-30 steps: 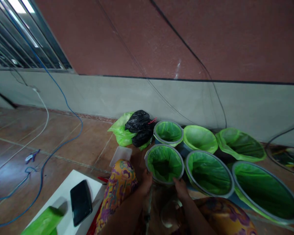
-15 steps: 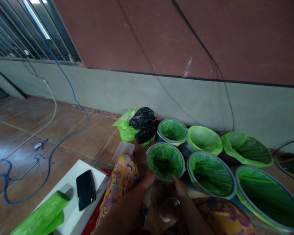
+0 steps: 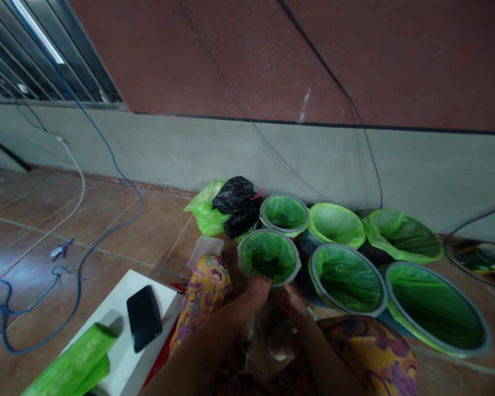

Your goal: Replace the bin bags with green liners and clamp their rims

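A small grey bin lined with a green bag [image 3: 269, 257] stands on the floor right in front of me. My left hand [image 3: 257, 290] and my right hand [image 3: 291, 301] both grip its near rim from below, fingers curled on the edge. Several more green-lined bins sit around it: one behind [image 3: 284, 213], one to its right [image 3: 347, 278] and a large one at far right [image 3: 435, 307]. My knees in patterned fabric [image 3: 204, 286] flank the bin.
A white box [image 3: 119, 341] at lower left carries a black phone [image 3: 143, 317] and a green bag roll [image 3: 72, 367]. Black and green bags [image 3: 231, 206] lie by the wall. Blue and white cables [image 3: 78, 258] trail over the tiled floor.
The bin has shifted slightly left and back in view, and both hands have closed in toward each other on its near rim. The view swung a little.
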`<action>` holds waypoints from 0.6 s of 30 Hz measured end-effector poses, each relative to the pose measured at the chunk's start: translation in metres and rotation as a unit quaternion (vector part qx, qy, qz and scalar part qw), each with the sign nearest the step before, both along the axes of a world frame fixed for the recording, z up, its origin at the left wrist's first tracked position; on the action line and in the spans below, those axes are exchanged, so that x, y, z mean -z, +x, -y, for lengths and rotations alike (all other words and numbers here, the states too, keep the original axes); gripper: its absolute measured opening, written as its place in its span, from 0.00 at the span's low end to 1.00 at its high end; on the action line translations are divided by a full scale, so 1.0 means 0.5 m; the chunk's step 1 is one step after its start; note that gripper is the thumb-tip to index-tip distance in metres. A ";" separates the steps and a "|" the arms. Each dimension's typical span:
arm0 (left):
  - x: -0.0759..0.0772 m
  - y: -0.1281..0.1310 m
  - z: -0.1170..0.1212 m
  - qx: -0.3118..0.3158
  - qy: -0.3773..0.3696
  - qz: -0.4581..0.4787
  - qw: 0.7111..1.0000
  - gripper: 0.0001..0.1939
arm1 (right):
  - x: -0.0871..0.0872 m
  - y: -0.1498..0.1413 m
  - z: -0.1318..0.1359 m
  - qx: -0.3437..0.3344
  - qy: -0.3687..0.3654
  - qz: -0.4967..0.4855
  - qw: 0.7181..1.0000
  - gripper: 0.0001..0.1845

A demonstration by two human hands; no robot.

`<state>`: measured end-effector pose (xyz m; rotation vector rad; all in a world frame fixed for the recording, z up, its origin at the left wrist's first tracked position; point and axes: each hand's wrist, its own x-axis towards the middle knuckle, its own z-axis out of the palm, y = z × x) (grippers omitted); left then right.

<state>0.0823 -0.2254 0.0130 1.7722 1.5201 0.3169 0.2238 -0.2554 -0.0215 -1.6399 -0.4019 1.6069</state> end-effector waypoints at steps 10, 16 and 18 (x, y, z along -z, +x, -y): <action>-0.092 -0.059 -0.053 0.011 0.017 -0.072 0.997 0.18 | -0.088 0.002 -0.044 -0.006 -0.008 0.034 0.999 0.15; -0.152 -0.092 -0.078 0.013 0.011 -0.093 0.996 0.10 | -0.180 0.009 -0.083 -0.064 0.043 0.058 0.995 0.12; -0.175 -0.096 -0.088 0.030 0.012 -0.097 0.995 0.06 | -0.209 0.011 -0.096 -0.076 0.051 0.069 0.993 0.11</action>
